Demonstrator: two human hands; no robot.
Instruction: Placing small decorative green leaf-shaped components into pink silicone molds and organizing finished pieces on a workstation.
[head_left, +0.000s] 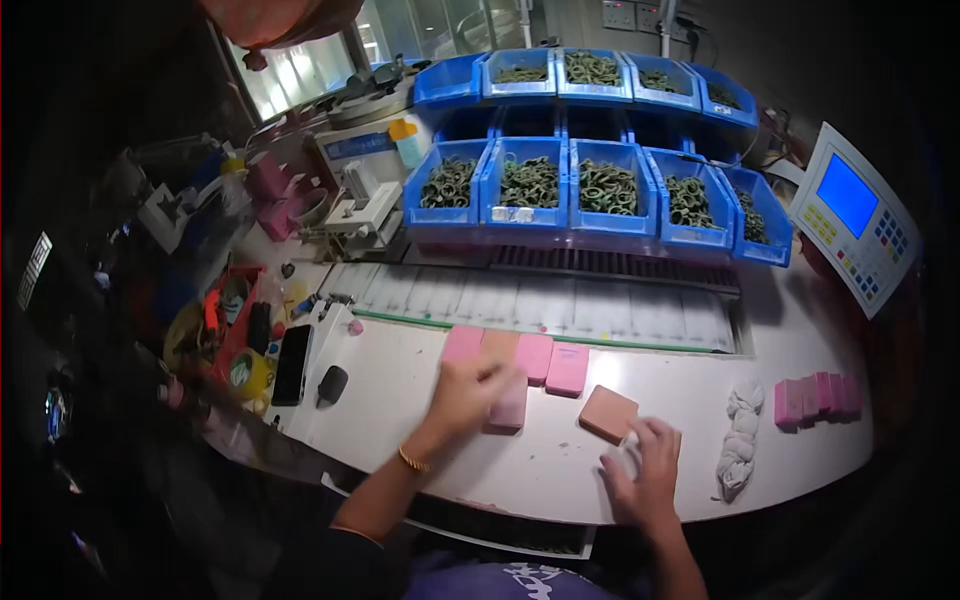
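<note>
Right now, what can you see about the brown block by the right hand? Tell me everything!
The block is orange-brown, with a flat, smooth-looking top, slightly rounded corners and a darker side. I can't tell for sure what it's made of. It lies flat on the white table, turned at a slant, apart from the nearest pink block. The right hand is at its right corner, thumb and fingers apart; whether a fingertip touches it is hard to tell.
</note>
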